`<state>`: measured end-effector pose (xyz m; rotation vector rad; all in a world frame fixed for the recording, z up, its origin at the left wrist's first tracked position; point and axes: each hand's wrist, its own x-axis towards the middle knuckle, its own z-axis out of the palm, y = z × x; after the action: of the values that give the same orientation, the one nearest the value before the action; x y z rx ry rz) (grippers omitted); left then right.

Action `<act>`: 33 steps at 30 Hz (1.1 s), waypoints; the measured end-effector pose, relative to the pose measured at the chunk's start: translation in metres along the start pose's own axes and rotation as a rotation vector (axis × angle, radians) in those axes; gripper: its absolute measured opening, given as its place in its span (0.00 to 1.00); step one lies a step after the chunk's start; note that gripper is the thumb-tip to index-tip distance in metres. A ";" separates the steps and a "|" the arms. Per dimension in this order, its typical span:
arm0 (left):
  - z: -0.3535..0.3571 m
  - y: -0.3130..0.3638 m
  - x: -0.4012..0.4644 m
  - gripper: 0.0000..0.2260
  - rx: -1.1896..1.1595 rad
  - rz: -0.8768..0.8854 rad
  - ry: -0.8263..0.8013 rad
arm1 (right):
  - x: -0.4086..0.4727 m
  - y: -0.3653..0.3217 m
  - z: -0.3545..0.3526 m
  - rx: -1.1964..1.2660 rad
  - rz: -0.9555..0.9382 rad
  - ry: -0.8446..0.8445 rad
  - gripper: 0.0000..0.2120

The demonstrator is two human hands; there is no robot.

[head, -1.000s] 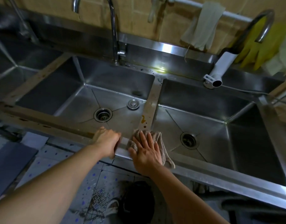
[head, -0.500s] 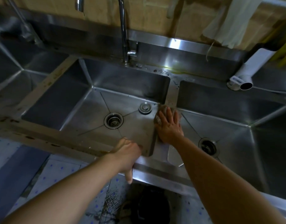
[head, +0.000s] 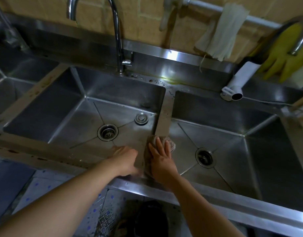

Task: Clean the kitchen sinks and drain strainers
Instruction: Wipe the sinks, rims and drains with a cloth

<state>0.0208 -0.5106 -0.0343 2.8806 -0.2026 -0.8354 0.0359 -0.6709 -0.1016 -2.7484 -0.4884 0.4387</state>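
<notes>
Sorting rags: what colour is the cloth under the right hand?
Brownish-tan cloth, seen in the head view.

A single wide-angle view, worn on the person's head, looks forward and steeply down over the steel sinks [head: 123,106] from close above the front edge. The tiled wall [head: 144,17] runs along the top of the frame, the floor [head: 44,189] fills the lower left, and both forearms reach in from the bottom, edges bowed.

- Three stainless-steel sink basins [head: 123,93] [head: 221,115] [head: 12,82]
- Two round metal drain openings [head: 107,132] [head: 205,157]
- One round metal strainer plug [head: 141,118]
- Two curved chrome taps [head: 116,36] [head: 299,40]
- One crumpled brown cloth [head: 169,142]
- Two bare hands [head: 125,157] [head: 160,161]
</notes>
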 end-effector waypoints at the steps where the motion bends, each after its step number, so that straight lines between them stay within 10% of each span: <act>1: 0.000 0.003 0.005 0.22 -0.024 -0.035 0.031 | 0.007 0.006 0.001 -0.036 -0.030 -0.028 0.29; 14: -0.030 0.026 0.108 0.19 -0.230 -0.172 0.101 | 0.140 0.060 -0.041 -0.195 0.002 0.011 0.29; 33: -0.059 0.046 0.151 0.42 -0.079 -0.141 0.174 | 0.207 0.095 -0.066 -0.183 -0.178 0.176 0.29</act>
<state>0.1750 -0.5751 -0.0562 2.8979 0.0516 -0.5938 0.2709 -0.6944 -0.1260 -2.8489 -0.7520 0.1122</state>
